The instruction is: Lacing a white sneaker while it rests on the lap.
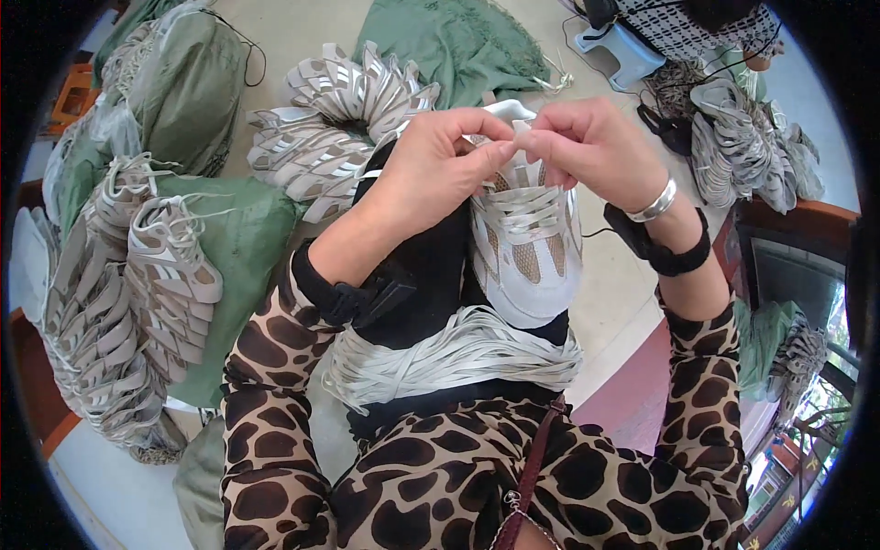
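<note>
A white and tan sneaker [524, 252] rests on my lap with its toe toward me. Pale flat laces cross its front in several rows. Over the upper part of the shoe, my left hand [435, 170] is closed, thumb and fingers pinched on a shoelace. My right hand [600, 151] meets it there, also pinching the pale lace near the tongue. The fingers cover the top eyelets and most of the lace between them. Across my thighs lies a thick bundle of loose white laces [458, 357], just below the toe.
Rows of similar sneakers [170, 275] stand at the left; more shoes [344, 110] curve on the floor ahead. Green sacks [449, 41] lie around. At the far right are a light blue stool [619, 55], a seated person, and bundled shoes [747, 137].
</note>
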A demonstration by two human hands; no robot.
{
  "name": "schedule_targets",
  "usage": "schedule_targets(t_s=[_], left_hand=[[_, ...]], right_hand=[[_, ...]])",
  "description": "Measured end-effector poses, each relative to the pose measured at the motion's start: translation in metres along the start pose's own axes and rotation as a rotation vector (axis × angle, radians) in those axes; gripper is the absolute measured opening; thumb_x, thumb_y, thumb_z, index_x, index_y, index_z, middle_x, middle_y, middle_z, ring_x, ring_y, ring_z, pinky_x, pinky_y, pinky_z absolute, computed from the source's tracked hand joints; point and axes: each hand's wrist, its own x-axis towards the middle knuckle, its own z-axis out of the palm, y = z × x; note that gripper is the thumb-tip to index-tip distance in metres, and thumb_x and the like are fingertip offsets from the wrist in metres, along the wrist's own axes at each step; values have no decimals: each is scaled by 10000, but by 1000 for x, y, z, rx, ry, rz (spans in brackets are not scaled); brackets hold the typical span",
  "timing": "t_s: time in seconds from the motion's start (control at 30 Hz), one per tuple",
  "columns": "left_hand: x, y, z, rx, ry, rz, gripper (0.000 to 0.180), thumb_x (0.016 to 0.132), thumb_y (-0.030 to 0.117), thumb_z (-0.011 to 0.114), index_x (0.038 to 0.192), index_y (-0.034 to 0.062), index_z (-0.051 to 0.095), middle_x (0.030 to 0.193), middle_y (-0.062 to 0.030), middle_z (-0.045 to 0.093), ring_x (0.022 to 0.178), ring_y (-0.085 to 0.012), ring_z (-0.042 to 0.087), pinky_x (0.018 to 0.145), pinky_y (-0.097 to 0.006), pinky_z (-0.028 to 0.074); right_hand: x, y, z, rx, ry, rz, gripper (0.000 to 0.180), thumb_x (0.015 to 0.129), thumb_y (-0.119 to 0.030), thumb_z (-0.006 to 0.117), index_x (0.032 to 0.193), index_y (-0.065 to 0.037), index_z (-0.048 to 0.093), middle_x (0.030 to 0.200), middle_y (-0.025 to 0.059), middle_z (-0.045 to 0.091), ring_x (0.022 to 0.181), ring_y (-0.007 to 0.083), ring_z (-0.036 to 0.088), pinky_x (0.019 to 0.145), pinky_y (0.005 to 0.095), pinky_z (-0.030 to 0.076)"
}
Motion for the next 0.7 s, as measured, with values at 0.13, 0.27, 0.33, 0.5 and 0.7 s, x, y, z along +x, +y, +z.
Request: schedule_targets(t_s=[0.13, 0.27, 0.33, 0.5, 0.7], left_hand=[[6, -10, 2, -150, 13, -30, 174, 893, 170, 690, 992, 27, 681, 817, 35, 622, 681, -20, 513, 593, -163, 395], [6, -27, -1, -52, 61, 54, 161, 883, 168, 696, 939, 17, 691, 791, 32, 630, 649, -25, 510, 568, -172, 398], [4, -30, 1, 341, 129, 73, 142, 855, 152, 710, 888, 14, 701, 718, 33, 631, 614, -25, 505, 540, -192, 401], [-3, -31, 10, 586, 181, 142, 140, 808, 175, 727, 871, 51, 710, 622, 6, 602, 563, -45, 494, 524, -223, 401], [-5, -29, 13, 691, 210, 132, 155, 783, 208, 728, 844, 70, 696, 602, -34, 578, 534, -116, 510, 516, -271, 411]], right_hand=[[-1, 6, 3, -12, 96, -85, 278, 902, -262, 629, 786, -10, 640, 568, 3, 582, 475, 55, 544, 443, 205, 425], [-11, 18, -1, -89, 113, -93, 170, 856, -194, 657, 812, -32, 633, 676, 38, 575, 615, 133, 589, 557, 269, 467], [-18, 29, 1, -278, 106, -232, 131, 834, -168, 667, 825, -43, 627, 752, 56, 576, 687, 176, 605, 614, 299, 484], [-26, 33, 4, -518, 20, -188, 154, 775, -110, 674, 880, -49, 580, 947, 96, 519, 870, 280, 573, 737, 371, 473], [-14, 49, -11, -347, -127, -330, 104, 791, -23, 603, 845, -23, 514, 957, 109, 461, 859, 250, 515, 727, 326, 458]])
